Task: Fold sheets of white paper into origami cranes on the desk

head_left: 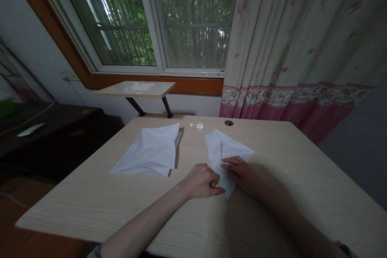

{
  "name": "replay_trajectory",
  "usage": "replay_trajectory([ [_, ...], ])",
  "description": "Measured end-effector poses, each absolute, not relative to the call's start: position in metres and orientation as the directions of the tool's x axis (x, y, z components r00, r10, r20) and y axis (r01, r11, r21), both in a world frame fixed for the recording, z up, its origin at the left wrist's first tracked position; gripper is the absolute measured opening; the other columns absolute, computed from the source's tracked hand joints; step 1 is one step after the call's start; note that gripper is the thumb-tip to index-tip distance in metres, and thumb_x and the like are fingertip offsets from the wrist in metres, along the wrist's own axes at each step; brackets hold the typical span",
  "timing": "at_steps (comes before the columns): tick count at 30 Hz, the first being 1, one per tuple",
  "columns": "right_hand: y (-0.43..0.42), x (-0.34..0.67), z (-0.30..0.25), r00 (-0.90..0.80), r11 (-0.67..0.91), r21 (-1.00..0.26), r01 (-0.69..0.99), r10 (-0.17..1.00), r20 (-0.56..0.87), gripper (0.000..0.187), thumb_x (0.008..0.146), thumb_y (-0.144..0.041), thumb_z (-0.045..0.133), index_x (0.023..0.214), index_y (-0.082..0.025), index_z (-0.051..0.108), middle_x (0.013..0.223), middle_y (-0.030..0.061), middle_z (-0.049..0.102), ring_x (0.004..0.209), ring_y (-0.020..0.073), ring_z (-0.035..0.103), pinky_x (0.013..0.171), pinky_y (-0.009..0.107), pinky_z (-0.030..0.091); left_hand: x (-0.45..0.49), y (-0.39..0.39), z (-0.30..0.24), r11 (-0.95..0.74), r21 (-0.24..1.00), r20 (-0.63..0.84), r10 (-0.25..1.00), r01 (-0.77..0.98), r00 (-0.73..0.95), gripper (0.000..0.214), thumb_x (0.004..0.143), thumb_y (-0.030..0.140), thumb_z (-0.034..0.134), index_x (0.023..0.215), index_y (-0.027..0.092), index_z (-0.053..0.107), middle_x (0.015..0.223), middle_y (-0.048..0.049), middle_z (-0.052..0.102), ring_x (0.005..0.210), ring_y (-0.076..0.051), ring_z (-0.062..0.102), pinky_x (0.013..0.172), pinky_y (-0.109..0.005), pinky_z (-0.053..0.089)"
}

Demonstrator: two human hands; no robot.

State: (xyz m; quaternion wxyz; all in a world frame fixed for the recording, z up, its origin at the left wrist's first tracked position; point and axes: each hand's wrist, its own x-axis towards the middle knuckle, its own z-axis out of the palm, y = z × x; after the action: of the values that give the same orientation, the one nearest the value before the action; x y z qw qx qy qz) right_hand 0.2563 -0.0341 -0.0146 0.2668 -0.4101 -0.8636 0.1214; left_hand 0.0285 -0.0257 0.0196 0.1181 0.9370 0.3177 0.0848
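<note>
A folded white paper (222,151) lies on the light wooden table (272,209), pointed toward me. My left hand (202,180) is curled, pinching the paper's near left edge. My right hand (242,173) lies on the paper's right side, fingers pressed together flat on a fold. A second, larger sheet of folded white paper (149,151) lies to the left, untouched.
A small raised shelf (136,88) stands at the table's back under the window. A cable hole (229,123) is near the back edge. A curtain (302,48) hangs at the right. A dark cabinet (45,129) stands to the left.
</note>
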Motion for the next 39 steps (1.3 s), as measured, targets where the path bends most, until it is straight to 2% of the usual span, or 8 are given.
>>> replay_trajectory([
  [6, -0.035, 0.256, -0.009, -0.528, 0.617, -0.421, 0.665, 0.787, 0.320, 0.046, 0.083, 0.000, 0.047, 0.118, -0.022, 0.067, 0.124, 0.0086, 0.066, 0.117, 0.0213, 0.058, 0.103, 0.041, 0.048, 0.028, -0.027, 0.016, -0.784, 0.257, 0.102, 0.603, 0.565, 0.791, 0.033, 0.080, 0.048, 0.070, 0.063, 0.021, 0.060, 0.060, 0.0038, 0.066, 0.064, -0.016, 0.065, 0.070, -0.026, 0.042],
  [10, -0.033, 0.257, -0.012, -0.536, 0.638, -0.407, 0.653, 0.770, 0.348, 0.044, 0.084, -0.001, 0.047, 0.118, -0.020, 0.067, 0.124, 0.0100, 0.065, 0.118, 0.0215, 0.057, 0.104, 0.042, 0.047, 0.029, -0.028, 0.014, -0.791, 0.243, 0.105, 0.597, 0.561, 0.796, 0.033, 0.079, 0.048, 0.071, 0.063, 0.021, 0.060, 0.061, 0.0032, 0.067, 0.064, -0.016, 0.065, 0.072, -0.027, 0.042],
  [21, -0.034, 0.256, -0.012, -0.518, 0.627, -0.420, 0.656, 0.779, 0.353, 0.046, 0.086, -0.002, 0.045, 0.119, -0.025, 0.067, 0.123, 0.0081, 0.066, 0.116, 0.0225, 0.058, 0.103, 0.042, 0.048, 0.033, -0.033, 0.016, -0.813, 0.251, 0.113, 0.563, 0.525, 0.818, 0.036, 0.075, 0.048, 0.074, 0.058, 0.021, 0.057, 0.056, 0.0034, 0.063, 0.060, -0.017, 0.062, 0.069, -0.028, 0.041],
  [25, -0.034, 0.257, -0.012, -0.523, 0.624, -0.417, 0.662, 0.782, 0.340, 0.045, 0.086, -0.001, 0.046, 0.119, -0.023, 0.067, 0.124, 0.0086, 0.066, 0.117, 0.0219, 0.057, 0.103, 0.041, 0.047, 0.033, -0.032, 0.015, -0.810, 0.259, 0.108, 0.566, 0.527, 0.817, 0.036, 0.075, 0.049, 0.073, 0.059, 0.021, 0.058, 0.056, 0.0035, 0.063, 0.060, -0.017, 0.063, 0.068, -0.028, 0.041],
  [33, -0.033, 0.259, -0.016, -0.532, 0.630, -0.418, 0.655, 0.777, 0.337, 0.045, 0.087, -0.003, 0.046, 0.121, -0.023, 0.066, 0.125, 0.0080, 0.065, 0.118, 0.0211, 0.056, 0.104, 0.041, 0.046, 0.033, -0.029, 0.015, -0.809, 0.226, 0.097, 0.573, 0.543, 0.814, 0.040, 0.077, 0.057, 0.073, 0.063, 0.021, 0.061, 0.060, 0.0018, 0.067, 0.063, -0.018, 0.064, 0.069, -0.028, 0.040],
  [39, -0.033, 0.260, -0.017, -0.534, 0.639, -0.418, 0.646, 0.769, 0.351, 0.045, 0.088, -0.005, 0.046, 0.123, -0.025, 0.064, 0.126, 0.0078, 0.064, 0.119, 0.0203, 0.056, 0.104, 0.044, 0.047, 0.025, -0.021, 0.015, -0.805, 0.233, 0.142, 0.584, 0.546, 0.799, 0.047, 0.078, 0.063, 0.067, 0.061, 0.021, 0.059, 0.060, 0.0018, 0.066, 0.063, -0.017, 0.064, 0.069, -0.028, 0.040],
])
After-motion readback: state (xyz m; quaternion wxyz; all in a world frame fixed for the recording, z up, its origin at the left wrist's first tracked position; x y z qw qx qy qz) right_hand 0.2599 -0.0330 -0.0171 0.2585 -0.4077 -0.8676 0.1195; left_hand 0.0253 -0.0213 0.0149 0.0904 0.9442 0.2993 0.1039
